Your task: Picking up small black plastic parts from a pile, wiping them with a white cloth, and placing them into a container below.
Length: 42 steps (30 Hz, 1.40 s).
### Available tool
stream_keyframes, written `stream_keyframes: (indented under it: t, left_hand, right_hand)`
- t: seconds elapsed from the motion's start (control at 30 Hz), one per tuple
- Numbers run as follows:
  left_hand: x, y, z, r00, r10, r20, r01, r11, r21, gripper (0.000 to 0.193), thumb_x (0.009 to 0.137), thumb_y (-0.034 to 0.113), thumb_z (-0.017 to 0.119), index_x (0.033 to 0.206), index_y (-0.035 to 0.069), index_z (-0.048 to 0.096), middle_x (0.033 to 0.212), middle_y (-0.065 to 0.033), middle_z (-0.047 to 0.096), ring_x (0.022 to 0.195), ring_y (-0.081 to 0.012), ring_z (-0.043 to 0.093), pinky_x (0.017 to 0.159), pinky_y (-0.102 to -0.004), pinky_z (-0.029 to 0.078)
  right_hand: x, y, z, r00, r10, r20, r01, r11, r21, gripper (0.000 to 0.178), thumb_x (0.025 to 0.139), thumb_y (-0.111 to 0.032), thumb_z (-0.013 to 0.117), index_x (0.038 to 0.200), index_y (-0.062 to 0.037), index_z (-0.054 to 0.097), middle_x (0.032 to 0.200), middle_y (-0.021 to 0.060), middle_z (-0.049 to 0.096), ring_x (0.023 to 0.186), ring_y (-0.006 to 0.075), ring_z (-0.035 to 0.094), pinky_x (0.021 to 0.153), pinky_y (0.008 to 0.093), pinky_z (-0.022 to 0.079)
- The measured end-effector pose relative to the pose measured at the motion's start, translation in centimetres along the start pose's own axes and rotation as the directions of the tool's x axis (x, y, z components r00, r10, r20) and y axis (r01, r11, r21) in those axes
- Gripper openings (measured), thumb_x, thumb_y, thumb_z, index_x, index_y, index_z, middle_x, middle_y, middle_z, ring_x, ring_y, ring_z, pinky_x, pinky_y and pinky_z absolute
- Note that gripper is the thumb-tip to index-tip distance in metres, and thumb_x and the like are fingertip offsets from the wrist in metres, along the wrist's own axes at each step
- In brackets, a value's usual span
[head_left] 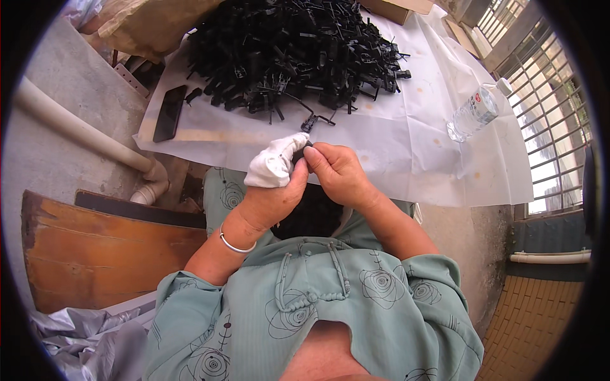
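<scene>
My left hand (279,195) has a white cloth or partial glove (272,164) over its fingers, and it is closed around a small black plastic part (302,152). My right hand (342,173) meets it from the right, thumb and fingers pinching the same part. Most of that part is hidden by the fingers. Just beyond my fingertips is another black plastic piece (310,122) with thin prongs; I cannot tell whether it touches the held one. Farther back rises a big heap of similar black plastic parts (298,51) on the white sheet (406,146).
A black phone (169,113) lies at the sheet's left, with a small black piece beside it. To the right, a clear plastic bottle (473,115) lies tilted. A cardboard box (397,9) is at the back. Dark contents (311,216) show below my hands. A pipe (82,130) runs along the left wall.
</scene>
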<state>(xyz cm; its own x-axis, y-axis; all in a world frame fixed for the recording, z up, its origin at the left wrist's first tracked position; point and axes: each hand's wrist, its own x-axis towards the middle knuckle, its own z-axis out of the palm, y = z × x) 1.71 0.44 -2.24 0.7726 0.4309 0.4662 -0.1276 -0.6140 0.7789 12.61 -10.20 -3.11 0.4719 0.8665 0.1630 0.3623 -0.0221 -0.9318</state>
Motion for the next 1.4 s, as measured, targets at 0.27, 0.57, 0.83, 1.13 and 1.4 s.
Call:
stream_keyframes:
  t: [0.27,0.57,0.83,1.13,1.4]
  left_hand:
    - [-0.5,-0.5,0.3,0.997,0.069,0.042,-0.077,0.973,0.216,0.027,0.080,-0.003,0.055,0.108,-0.005,0.054,0.099,-0.0123,0.061,0.087,-0.0180,0.059,0.080,-0.0272,0.047]
    - [0.5,-0.8,-1.3,0.892,-0.374,0.253,0.440,0.596,-0.672,0.030,0.092,0.005,0.043,0.121,0.003,0.037,0.086,-0.0030,0.056,0.056,-0.0026,0.039,0.050,-0.0161,0.035]
    - [0.2,-0.4,-0.6,0.921,-0.196,0.337,0.338,0.831,-0.441,0.033,0.088,0.004,0.041,0.121,0.003,0.040,0.083,-0.0007,0.050,0.056,-0.0032,0.037,0.049,-0.0173,0.033]
    - [0.0,-0.1,-0.5,0.938,-0.241,0.251,0.332,0.833,-0.442,0.022,0.084,0.002,0.043,0.106,0.000,0.046,0.090,-0.0043,0.050,0.079,-0.0114,0.047,0.071,-0.0244,0.042]
    - [-0.9,-0.5,-0.4,0.992,-0.057,0.110,0.067,0.993,-0.094,0.022,0.082,0.002,0.043,0.103,-0.002,0.046,0.085,-0.0148,0.053,0.074,-0.0250,0.052,0.069,-0.0310,0.045]
  right_hand:
    - [0.0,1.3,1.9,0.996,0.069,-0.055,-0.051,0.957,0.287,0.027,0.094,-0.017,0.047,0.077,0.0017,0.056,0.064,-0.0027,0.051,0.062,0.0054,0.042,0.057,0.0230,0.039]
    - [0.0,0.4,-2.1,0.991,-0.133,0.016,0.133,0.950,-0.283,0.011,0.080,-0.011,0.064,0.084,-0.0009,0.063,0.063,0.0063,0.052,0.052,0.0132,0.046,0.050,0.0260,0.040]
    - [0.3,-0.8,-1.1,0.946,-0.298,-0.128,0.296,0.954,-0.037,0.009,0.076,-0.004,0.068,0.078,-0.0001,0.061,0.064,0.0066,0.054,0.055,0.0112,0.047,0.051,0.0241,0.039]
    - [0.2,-1.3,-0.8,0.984,-0.176,0.018,0.177,0.981,-0.077,0.024,0.089,-0.016,0.052,0.072,0.0013,0.054,0.062,0.0093,0.050,0.055,0.0177,0.044,0.053,0.0300,0.039]
    - [0.4,-0.3,1.1,0.995,-0.083,0.060,0.085,0.996,-0.028,0.025,0.090,-0.014,0.049,0.072,0.0016,0.051,0.059,0.0126,0.048,0.053,0.0177,0.039,0.052,0.0314,0.038]
